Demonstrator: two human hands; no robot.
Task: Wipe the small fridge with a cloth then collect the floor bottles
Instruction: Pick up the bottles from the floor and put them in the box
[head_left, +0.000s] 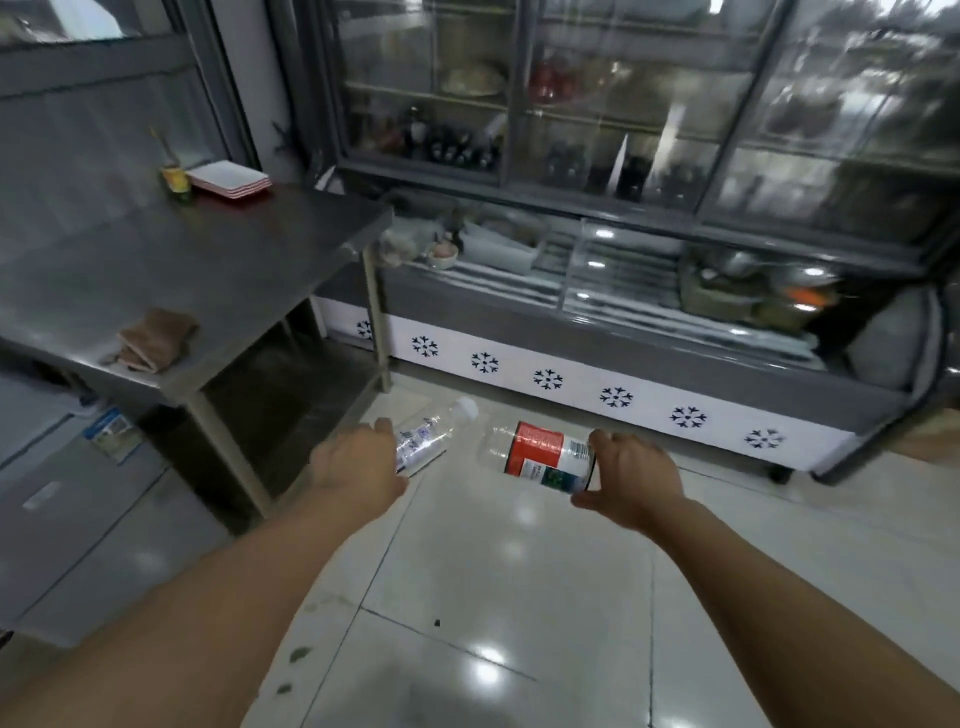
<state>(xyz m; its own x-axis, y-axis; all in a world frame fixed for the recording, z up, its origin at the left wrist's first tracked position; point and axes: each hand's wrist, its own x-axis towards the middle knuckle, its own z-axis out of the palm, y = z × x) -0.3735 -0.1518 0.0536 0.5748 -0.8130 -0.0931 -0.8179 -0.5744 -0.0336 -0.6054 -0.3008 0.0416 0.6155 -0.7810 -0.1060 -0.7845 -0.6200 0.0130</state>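
Observation:
My left hand (358, 462) grips a clear plastic bottle with a white cap (434, 428), held above the tiled floor. My right hand (631, 480) grips a larger clear bottle with a red and white label (540, 454), lying sideways with its base in my fingers. A folded brown cloth (153, 340) lies on the steel table (218, 260) at the left. The small grey fridge (62, 499) stands at the lower left, below the table's near edge.
A long display freezer with snowflake marks (618, 397) runs along the back, with glass-door cabinets (623, 93) above it. On the table's far end sit stacked white trays (228, 179) and a yellow container (175, 179). Glossy floor tiles (509, 597) spread below my arms.

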